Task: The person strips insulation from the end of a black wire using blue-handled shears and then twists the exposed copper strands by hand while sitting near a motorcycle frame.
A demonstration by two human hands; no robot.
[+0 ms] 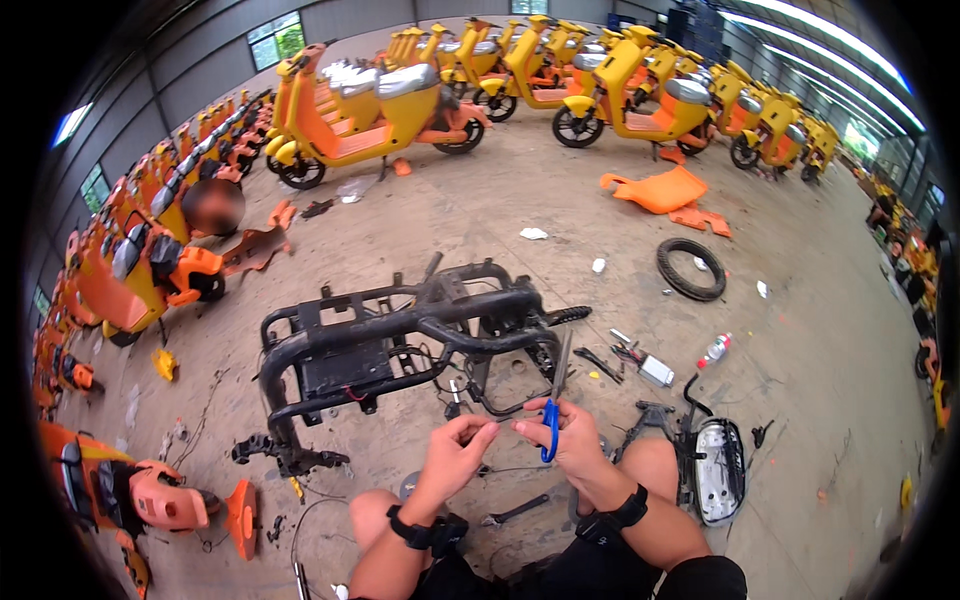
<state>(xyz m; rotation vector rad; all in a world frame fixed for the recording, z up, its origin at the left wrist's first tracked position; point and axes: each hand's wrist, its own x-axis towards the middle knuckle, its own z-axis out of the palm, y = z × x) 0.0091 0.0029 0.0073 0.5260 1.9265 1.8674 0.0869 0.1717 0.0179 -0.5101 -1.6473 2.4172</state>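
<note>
My right hand [572,441] is closed around a pair of scissors with blue handles [550,432], their grey blades pointing up and away from me. Its thumb and forefinger reach toward my left hand [458,452], which is closed in a pinch. The two sets of fingertips almost meet. Something thin and dark seems to run between them, too small to make out. Just beyond both hands lies a black scooter frame [400,330] on its side, with cables hanging near its lower tubes. An adjustable wrench [515,510] is on the floor between my legs.
Right of the frame lie a silver box with wires [655,371], a plastic bottle [715,350] and a tyre [690,269]. A scooter seat base [719,470] sits by my right knee. Orange panels [660,190] lie farther off. Rows of yellow scooters [375,115] stand behind.
</note>
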